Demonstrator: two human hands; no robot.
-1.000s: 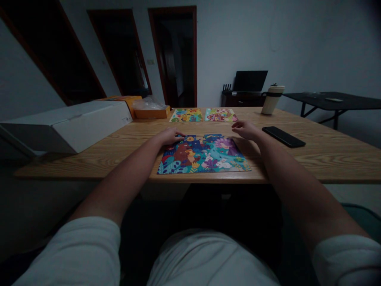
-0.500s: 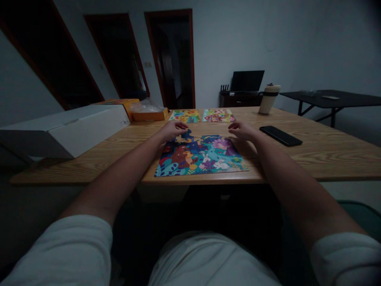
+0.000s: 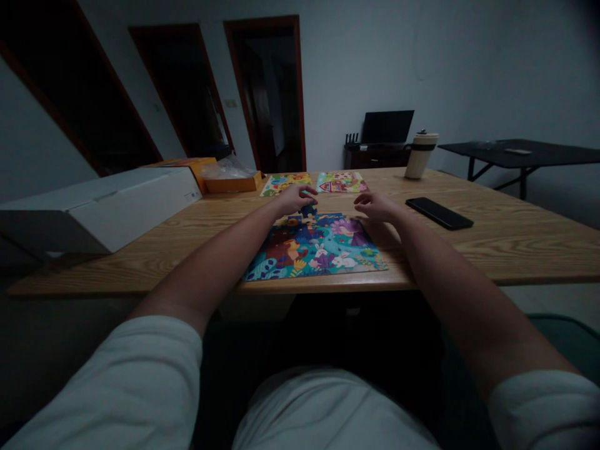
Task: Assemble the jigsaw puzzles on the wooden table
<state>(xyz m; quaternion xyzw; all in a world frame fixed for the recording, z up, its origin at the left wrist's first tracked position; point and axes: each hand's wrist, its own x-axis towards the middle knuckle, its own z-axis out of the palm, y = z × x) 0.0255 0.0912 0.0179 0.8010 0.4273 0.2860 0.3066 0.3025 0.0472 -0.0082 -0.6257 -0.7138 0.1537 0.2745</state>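
Note:
A colourful jigsaw puzzle [image 3: 323,250] with rabbits and other animals lies near the table's front edge, its far edge uneven. Over that far edge, my left hand [image 3: 296,199] is closed in a pinch on a dark blue puzzle piece [image 3: 308,210]. My right hand [image 3: 375,206] hovers by the puzzle's far right corner, its thumb and fingers curled toward each other. Whether anything small sits between those right fingertips cannot be made out.
Two bright picture puzzles, one yellow [image 3: 285,184] and one with a red house [image 3: 342,182], lie farther back. At left are a white box [image 3: 103,203] and an orange box [image 3: 234,182] with clear plastic. A phone [image 3: 439,213] and a cup [image 3: 419,156] stand right.
My left hand has moved right along the puzzle's far edge, carrying the dark blue piece with it. The right hand has hardly moved.

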